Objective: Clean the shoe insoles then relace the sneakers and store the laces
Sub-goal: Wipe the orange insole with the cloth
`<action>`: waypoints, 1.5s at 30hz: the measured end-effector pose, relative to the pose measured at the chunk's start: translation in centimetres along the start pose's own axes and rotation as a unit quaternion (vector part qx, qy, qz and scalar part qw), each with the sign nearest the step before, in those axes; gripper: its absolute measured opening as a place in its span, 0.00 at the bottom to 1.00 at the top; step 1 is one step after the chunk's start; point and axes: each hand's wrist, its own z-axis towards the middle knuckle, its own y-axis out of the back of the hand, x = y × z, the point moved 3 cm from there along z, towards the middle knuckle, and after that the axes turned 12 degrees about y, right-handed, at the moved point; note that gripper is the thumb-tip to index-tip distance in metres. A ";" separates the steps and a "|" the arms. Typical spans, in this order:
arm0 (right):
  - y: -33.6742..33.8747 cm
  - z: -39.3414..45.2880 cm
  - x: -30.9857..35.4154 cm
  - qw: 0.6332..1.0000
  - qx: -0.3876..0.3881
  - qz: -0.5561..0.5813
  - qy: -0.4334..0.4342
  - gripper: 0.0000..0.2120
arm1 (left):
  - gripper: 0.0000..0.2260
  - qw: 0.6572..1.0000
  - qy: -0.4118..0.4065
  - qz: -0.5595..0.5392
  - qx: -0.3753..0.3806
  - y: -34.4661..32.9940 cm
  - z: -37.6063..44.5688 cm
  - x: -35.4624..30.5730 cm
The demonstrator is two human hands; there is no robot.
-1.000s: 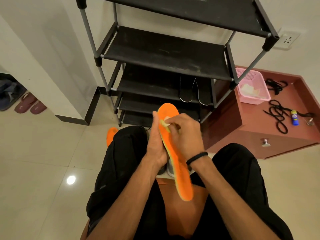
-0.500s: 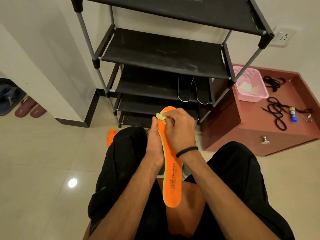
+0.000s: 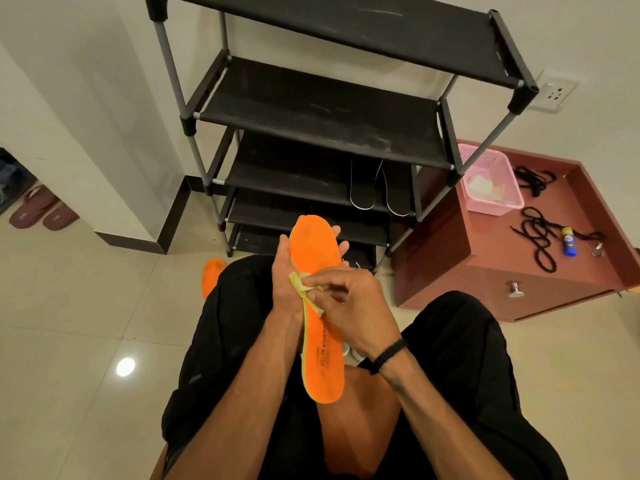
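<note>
Left hand (image 3: 289,275) cradles orange insole (image 3: 318,306) from behind; right hand (image 3: 349,306) pinches pale wipe (image 3: 304,284) against its face

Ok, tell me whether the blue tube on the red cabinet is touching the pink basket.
Apart. The head view shows the blue tube lying among black laces, with bare red cabinet top between it and the pink basket.

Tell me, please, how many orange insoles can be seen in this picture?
2. One orange insole is held upright between both hands over the lap, the right hand wiping it with a small cloth. The second insole lies on the floor, partly hidden behind the left knee.
</note>
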 end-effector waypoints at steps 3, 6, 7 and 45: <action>-0.7 1.0 0.0 0.996 -0.066 -0.059 0.025 0.11 | 0.37 0.999 -0.010 0.032 -0.014 -0.4 -0.3 0.3; -1.0 3.4 -0.1 0.984 -0.112 -0.126 0.052 0.11 | 0.35 0.997 -0.014 0.062 -0.040 -1.4 -1.3 1.0; -0.9 4.5 -0.2 0.980 -0.120 -0.146 0.065 0.12 | 0.33 0.997 -0.019 0.067 -0.045 -1.7 -1.5 1.0; -0.9 4.6 -2.7 0.955 -0.101 -0.265 0.093 0.11 | 0.29 0.996 -0.029 0.061 -0.065 -1.2 -1.0 -0.1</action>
